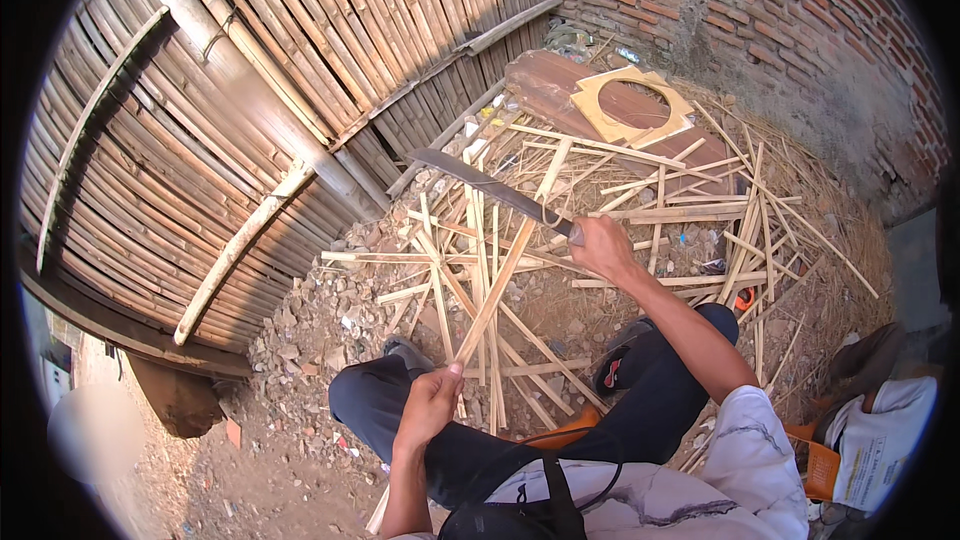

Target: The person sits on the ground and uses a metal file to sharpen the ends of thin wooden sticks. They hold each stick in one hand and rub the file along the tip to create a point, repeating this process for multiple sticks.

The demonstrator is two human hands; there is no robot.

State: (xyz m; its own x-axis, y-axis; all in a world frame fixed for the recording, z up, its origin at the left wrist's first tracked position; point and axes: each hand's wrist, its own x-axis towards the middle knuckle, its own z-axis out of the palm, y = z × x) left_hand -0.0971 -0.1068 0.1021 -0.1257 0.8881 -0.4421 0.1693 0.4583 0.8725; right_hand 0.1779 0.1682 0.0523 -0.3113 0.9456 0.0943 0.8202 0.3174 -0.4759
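My right hand [602,248] is closed round the handle of a machete [500,192]. Its long dark blade points up and to the left, crossing the upper part of a bamboo strip [505,275]. A thin curl of shaving stands by the blade near the handle. My left hand [430,403] grips the lower end of that strip between thumb and fingers. The strip slants away from me, up and to the right. Under and around it, several split bamboo strips [443,315] lie crossed on the ground between my legs.
More strips [755,230] lie to the right on straw and rubble. Behind them rest a brown board [545,80] and a yellowish panel [595,105] with a round hole. A bamboo wall [300,50] rises at left, a brick wall [800,10] at back right. A white sack [880,450] sits at lower right.
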